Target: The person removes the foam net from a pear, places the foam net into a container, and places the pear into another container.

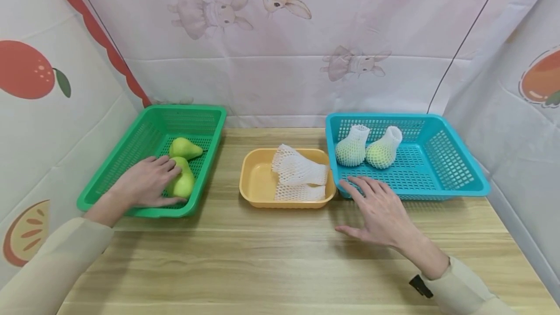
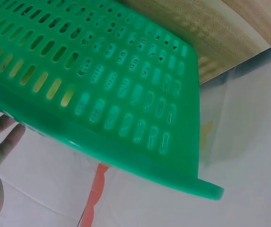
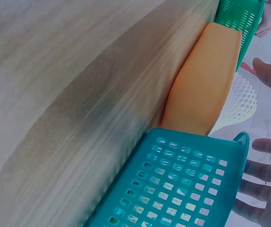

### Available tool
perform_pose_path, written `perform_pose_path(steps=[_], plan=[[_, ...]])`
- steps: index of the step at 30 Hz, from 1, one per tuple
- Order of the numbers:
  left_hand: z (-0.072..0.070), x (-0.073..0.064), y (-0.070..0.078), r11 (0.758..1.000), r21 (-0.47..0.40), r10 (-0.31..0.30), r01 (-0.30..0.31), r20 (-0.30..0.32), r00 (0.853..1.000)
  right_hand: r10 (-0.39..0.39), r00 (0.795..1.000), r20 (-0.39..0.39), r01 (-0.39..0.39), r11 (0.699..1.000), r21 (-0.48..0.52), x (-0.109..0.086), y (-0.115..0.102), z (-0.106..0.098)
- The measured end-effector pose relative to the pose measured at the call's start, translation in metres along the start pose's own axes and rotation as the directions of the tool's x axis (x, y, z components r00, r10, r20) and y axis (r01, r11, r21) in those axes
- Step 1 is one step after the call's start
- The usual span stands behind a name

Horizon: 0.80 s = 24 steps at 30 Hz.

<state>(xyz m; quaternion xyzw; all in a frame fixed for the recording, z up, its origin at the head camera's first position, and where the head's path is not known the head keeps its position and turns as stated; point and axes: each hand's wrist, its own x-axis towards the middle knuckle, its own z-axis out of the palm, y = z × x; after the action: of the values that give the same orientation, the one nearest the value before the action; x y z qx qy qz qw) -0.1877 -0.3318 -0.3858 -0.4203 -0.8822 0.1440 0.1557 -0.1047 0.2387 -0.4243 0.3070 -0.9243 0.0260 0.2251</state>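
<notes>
Over the front of the green basket (image 1: pixel 205 179), my left hand (image 1: pixel 150 181) reaches in with relaxed fingers beside the nearer green pear (image 1: pixel 183 181). Its fingertips overlap that pear's left side. A second pear (image 1: pixel 183 148) lies just behind. In the left wrist view, the fingers (image 2: pixel 8 144) show spread at the basket's rim. My right hand (image 1: pixel 380 210) has its fingers spread at the front left rim of the blue basket (image 1: pixel 463 192), thumb apart, nothing held. Two pears in white foam net sleeves (image 1: pixel 351 147) stand inside that basket.
Between the baskets, a yellow tray (image 1: pixel 255 179) holds white foam net sleeves (image 1: pixel 302 169), and its right end meets the blue basket. All stand on a wooden table (image 1: pixel 262 261). Printed cloth (image 1: pixel 271 81) hangs behind and at both sides.
</notes>
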Motion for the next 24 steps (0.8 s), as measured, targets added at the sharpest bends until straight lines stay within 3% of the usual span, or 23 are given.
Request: perform_pose_path(steps=[6, 11, 16, 24], plan=[[-0.003, -0.002, 0.0, 1.0, 0.01, -0.011, 0.01, 0.023, 1.0, -0.002, 1.0, 0.002, 0.002, 1.0, -0.002, 0.0, -0.001, 0.0], [-0.005, -0.003, 0.001, 1.0, -0.004, -0.024, 0.024, 0.001, 1.0, -0.007, 1.0, 0.0, 0.007, 1.0, -0.002, 0.0, 0.0, 0.0], [-0.01, -0.002, 0.005, 0.993, -0.047, -0.108, 0.107, -0.013, 0.994, -0.005, 1.0, -0.015, 0.005, 1.0, -0.009, 0.001, 0.002, -0.002], [-0.021, 0.008, 0.026, 0.96, -0.154, -0.247, 0.235, -0.067, 0.967, -0.001, 1.0, -0.02, 0.001, 1.0, -0.01, 0.002, 0.006, -0.006]])
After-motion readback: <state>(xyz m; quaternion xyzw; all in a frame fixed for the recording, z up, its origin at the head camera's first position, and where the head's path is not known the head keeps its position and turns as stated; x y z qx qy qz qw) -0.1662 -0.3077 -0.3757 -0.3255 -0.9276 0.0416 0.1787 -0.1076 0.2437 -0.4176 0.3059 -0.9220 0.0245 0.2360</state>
